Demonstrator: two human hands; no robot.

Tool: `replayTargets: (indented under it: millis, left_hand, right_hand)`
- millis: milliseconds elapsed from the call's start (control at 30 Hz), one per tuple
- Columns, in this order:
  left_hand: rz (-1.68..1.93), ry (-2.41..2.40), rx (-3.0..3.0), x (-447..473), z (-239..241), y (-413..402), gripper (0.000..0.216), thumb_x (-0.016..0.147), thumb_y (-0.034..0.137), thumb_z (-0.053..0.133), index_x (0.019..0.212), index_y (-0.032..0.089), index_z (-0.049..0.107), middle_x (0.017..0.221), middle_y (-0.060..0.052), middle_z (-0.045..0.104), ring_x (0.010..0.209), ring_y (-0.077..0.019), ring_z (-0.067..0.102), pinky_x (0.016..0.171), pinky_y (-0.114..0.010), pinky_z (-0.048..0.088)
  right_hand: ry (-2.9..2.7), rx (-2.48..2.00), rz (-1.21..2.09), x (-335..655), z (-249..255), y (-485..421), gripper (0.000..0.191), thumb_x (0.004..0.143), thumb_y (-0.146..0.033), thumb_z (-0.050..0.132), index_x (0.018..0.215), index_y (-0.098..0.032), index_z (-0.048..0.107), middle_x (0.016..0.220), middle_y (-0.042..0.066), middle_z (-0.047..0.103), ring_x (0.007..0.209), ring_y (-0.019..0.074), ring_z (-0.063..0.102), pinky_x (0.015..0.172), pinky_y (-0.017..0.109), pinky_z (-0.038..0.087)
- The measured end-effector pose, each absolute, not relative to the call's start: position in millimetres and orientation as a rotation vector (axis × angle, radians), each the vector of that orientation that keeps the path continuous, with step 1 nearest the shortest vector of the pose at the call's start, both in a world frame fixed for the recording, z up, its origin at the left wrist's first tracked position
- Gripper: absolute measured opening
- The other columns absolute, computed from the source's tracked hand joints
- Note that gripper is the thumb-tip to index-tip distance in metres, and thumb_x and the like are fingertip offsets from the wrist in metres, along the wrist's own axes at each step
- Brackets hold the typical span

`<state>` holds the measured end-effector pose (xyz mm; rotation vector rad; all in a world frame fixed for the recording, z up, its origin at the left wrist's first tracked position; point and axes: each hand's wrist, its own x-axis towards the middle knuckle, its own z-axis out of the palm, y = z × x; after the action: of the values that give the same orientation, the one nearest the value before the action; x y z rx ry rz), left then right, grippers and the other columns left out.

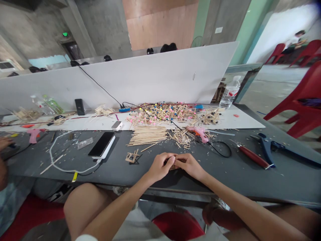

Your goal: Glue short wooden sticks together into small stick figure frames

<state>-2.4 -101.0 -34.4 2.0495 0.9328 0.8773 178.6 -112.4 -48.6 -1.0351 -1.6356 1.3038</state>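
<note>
My left hand and my right hand meet over the grey table, fingers pinched together on a small wooden stick piece that is mostly hidden between them. Just left of my hands lies a small stick frame. Beyond them sits a neat bundle of thin wooden sticks and a scatter of cut stick bits. A pink glue gun lies behind my right hand.
A phone on a white power bank with a white cable lies at left. Red-handled tool and blue pliers lie at right. A heap of stick-and-bead models sits by the white divider. Another person's hand is at far left.
</note>
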Motion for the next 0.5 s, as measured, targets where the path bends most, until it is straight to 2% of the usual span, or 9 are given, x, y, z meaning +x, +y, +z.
replayTargets:
  millis: [500]
  left_hand:
    - [0.862, 0.94, 2.077, -2.4, -33.2, -101.2, 0.042, 0.1, 0.044, 0.041, 0.116, 0.018, 0.07, 0.11, -0.009, 0.073, 0.101, -0.0219, 0.067, 0.09, -0.031, 0.048]
  right_hand:
    - [-1.668, -1.066, 1.266, 179.2, -51.4, -112.0, 0.044, 0.087, -0.054, 0.058, 0.074, -0.014, 0.073, 0.07, 0.003, 0.068, 0.067, 0.0169, 0.06, 0.064, 0.025, 0.048]
